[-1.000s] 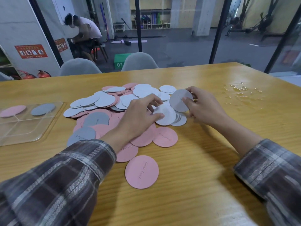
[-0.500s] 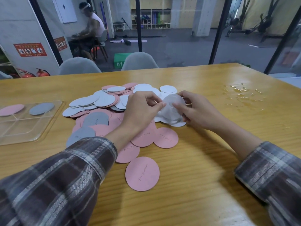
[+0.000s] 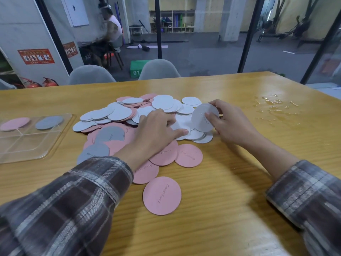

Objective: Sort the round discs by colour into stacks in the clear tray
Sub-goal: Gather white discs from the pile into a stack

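A heap of pink, grey and white round discs (image 3: 127,115) lies in the middle of the wooden table. My right hand (image 3: 230,124) holds a grey disc (image 3: 202,117) upright at the heap's right edge, thumb across its face. My left hand (image 3: 156,130) lies on the heap, its index finger pressing a white disc (image 3: 181,129). One pink disc (image 3: 162,195) lies apart, nearest to me. The clear tray (image 3: 27,145) sits at the left, with one pink disc (image 3: 14,123) and one grey disc (image 3: 48,122) in its far compartments.
Scraps of clear film (image 3: 273,104) lie on the table at the far right. Two grey chairs (image 3: 158,70) stand behind the far edge. Beyond the glass, a person (image 3: 110,32) sits at a desk.
My hands, which met over a disc half a second ago, have parted. The right hand now holds the grey disc upright to the right; the left has dropped onto the white discs.
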The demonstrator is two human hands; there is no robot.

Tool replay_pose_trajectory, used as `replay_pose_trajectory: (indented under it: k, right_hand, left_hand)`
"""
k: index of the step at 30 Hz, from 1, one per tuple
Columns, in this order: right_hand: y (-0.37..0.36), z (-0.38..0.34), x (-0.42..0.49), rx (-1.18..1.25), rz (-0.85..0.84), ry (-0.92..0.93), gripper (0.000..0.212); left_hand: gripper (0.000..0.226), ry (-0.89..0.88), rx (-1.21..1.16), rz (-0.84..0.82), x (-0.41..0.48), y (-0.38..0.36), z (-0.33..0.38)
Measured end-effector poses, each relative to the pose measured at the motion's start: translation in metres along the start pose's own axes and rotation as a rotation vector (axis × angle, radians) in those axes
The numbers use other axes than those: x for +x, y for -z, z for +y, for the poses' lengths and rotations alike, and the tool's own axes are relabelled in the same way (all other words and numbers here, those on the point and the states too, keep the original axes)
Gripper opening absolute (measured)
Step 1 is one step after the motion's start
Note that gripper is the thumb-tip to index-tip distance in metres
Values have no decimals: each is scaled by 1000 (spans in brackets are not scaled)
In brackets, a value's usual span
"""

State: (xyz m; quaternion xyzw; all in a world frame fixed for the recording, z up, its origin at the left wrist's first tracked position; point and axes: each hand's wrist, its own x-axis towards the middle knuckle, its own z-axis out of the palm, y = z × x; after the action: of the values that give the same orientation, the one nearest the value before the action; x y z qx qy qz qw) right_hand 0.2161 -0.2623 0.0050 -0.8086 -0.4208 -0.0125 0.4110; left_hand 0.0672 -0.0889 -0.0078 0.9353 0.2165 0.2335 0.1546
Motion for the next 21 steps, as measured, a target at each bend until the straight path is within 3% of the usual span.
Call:
replay_pose_trajectory:
  k: [7,14,21]
  right_hand:
    - [-1,0,-1,23,-14,-1,19]
    - [-3,-8,-4,33,-77,36,18]
    - [-4,-11,-6,172,-170,46,16]
  left_hand:
    - [21,-73,-373,72,0,-3,-1]
    - [14,-146,-483,221,-2,-2,7]
    - [18,-96,-488,216,-2,-6,12]
